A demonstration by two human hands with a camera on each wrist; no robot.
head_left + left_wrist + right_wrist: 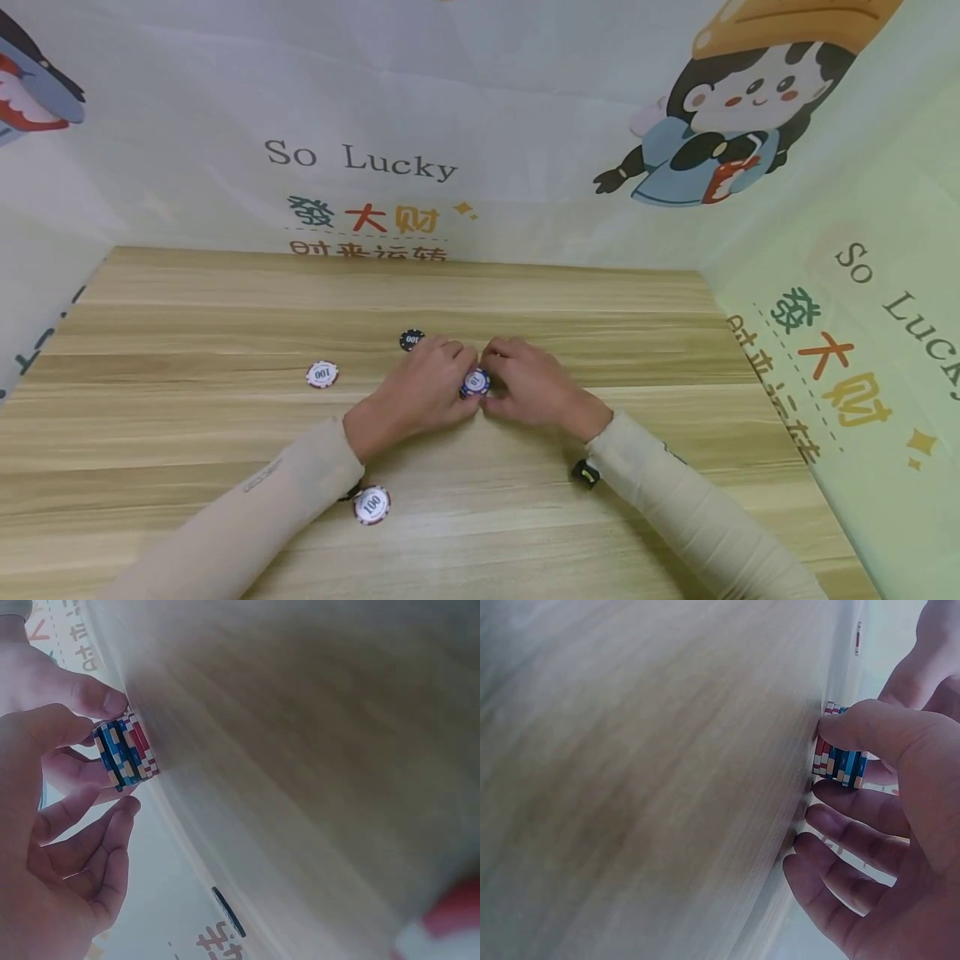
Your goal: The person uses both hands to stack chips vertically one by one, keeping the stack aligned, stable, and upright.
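Note:
A short stack of poker chips (pixel 476 382) stands on the wooden table between both hands; its top chip is blue and white with a 10. From the side, in the left wrist view, the stack (pixel 124 752) shows blue and dark layers above red-and-white ones. My left hand (pixel 431 385) holds it from the left, thumb and fingertips around its edge. On the opposite side, my right hand (pixel 534 383) pinches the same stack, and in the right wrist view its thumb (pixel 855 729) crosses the chips. The fingers partly cover the stack.
Just beyond the left hand lies a black 100 chip (pixel 411 339). One white-and-red 100 chip (pixel 322 374) lies further left, another (pixel 372 505) by the left sleeve. Printed cloth walls (pixel 525 167) border the wooden table (pixel 225 317) at the back and sides.

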